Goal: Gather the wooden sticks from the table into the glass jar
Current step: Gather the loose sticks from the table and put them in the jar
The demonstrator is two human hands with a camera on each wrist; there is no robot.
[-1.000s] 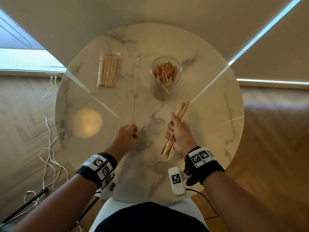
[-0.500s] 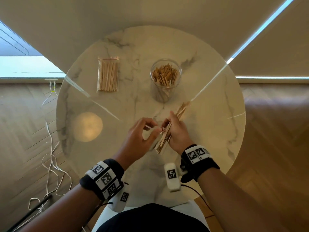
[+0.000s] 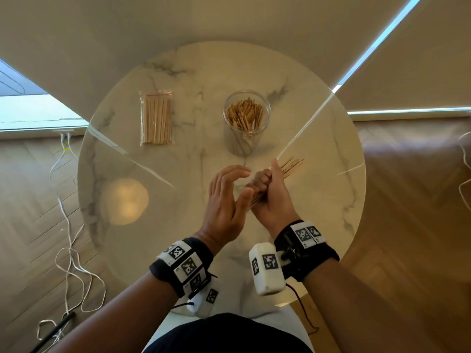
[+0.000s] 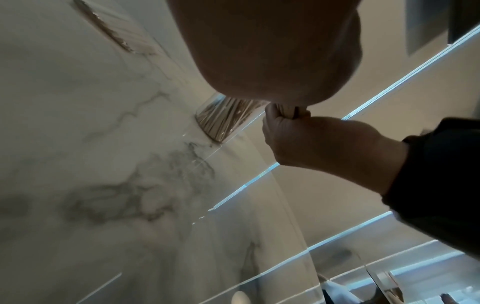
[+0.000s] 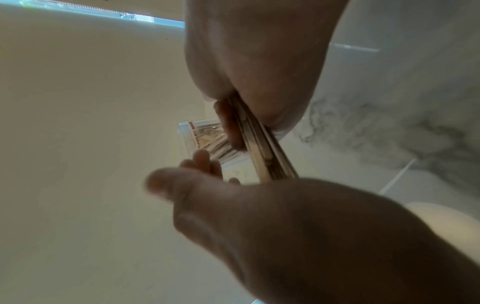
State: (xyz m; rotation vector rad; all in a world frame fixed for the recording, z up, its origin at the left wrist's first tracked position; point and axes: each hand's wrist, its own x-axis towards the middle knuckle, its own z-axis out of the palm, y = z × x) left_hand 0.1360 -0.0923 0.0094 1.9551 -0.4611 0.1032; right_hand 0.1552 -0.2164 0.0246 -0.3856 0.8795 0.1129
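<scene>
My right hand [image 3: 267, 187] grips a bundle of wooden sticks [image 3: 291, 164] in a fist above the middle of the round marble table [image 3: 318, 200]. The sticks' far ends fan out to the right, and their near ends [image 5: 267, 156] show below the fist in the right wrist view. My left hand [image 3: 229, 194] is beside the fist with its fingers relaxed and its thumb near the bundle's lower end, holding nothing. The glass jar [image 3: 246, 123] stands just beyond the hands, upright and holding several sticks. It shows as the jar [image 4: 226, 121] behind my right hand [image 4: 311, 144] in the left wrist view.
A clear plastic bag of wooden sticks [image 3: 156, 118] lies flat on the table's far left, also seen as the bag [image 5: 202, 142]. White cables [image 3: 68, 225] trail over the wooden floor to the left. The table's edge runs close to my body.
My left hand came from the table's left side to the bundle, passed its stick to the right hand and let go. The right hand has tilted the bundle to the right.
</scene>
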